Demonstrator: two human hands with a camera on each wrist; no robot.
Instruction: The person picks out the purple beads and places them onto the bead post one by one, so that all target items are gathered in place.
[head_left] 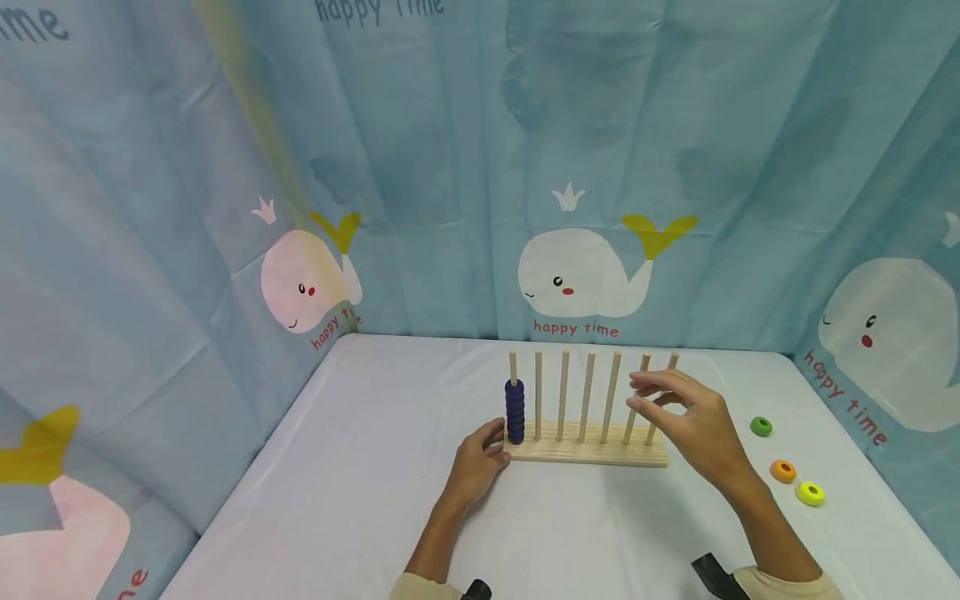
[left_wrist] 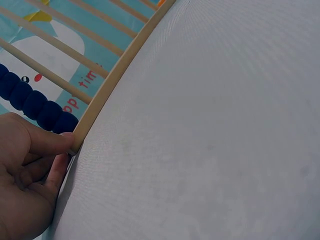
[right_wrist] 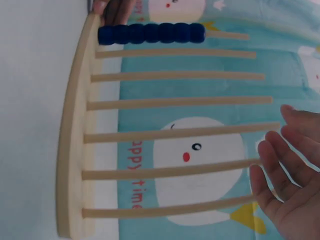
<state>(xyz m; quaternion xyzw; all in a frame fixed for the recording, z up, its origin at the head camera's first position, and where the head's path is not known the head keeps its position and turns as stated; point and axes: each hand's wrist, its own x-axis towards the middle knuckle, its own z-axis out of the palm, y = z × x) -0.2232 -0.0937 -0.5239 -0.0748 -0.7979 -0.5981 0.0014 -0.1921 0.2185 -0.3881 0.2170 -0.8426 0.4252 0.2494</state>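
A wooden bead rack (head_left: 585, 451) stands on the table, with a row of several upright pegs on a flat base. Its leftmost peg carries a stack of dark blue beads (head_left: 515, 412); bare wood shows on the other pegs. At the base's left end, my left hand (head_left: 471, 468) grips the corner between thumb and finger (left_wrist: 55, 170). My right hand (head_left: 693, 425) is raised in front of the rightmost pegs, thumb and index tips apart, other fingers loosely bent. No bead shows in it, and in the right wrist view its fingers (right_wrist: 285, 170) overlap the peg tops.
To the right of the rack lie three loose beads: a green bead (head_left: 761, 427), an orange bead (head_left: 783, 471) and a yellow bead (head_left: 811, 493). A white cloth covers the table (head_left: 360, 467). Blue curtains (head_left: 450, 275) with whale prints hang behind and at both sides.
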